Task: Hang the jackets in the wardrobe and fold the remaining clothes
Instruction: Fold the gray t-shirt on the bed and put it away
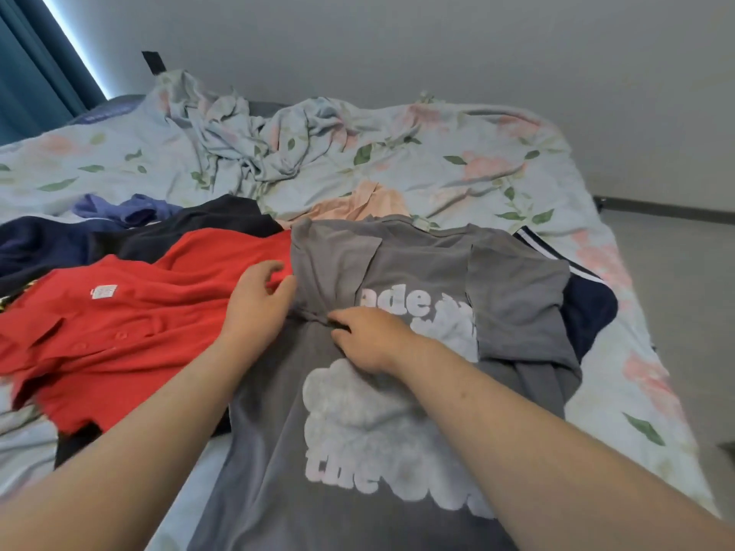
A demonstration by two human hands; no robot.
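A grey T-shirt (278,451) with a white puffy print lies spread on the bed in front of me, its right side folded over. My left hand (260,302) holds the shirt's left edge where it meets a red shirt (131,324), thumb and fingers curled at the cloth. My right hand (368,338) rests on the middle of the grey shirt, fingers pinching a crease of fabric. Left of the grey shirt lie the red shirt, a black garment (207,228) and a dark navy one (35,248).
The bed (477,161) has a pale floral cover, with a crumpled floral sheet (246,141) at the back. A blue garment (131,210), a peach garment (358,204) and a navy piece with white stripes (584,300) lie around. The floor is to the right (684,296), a teal curtain far left (35,73).
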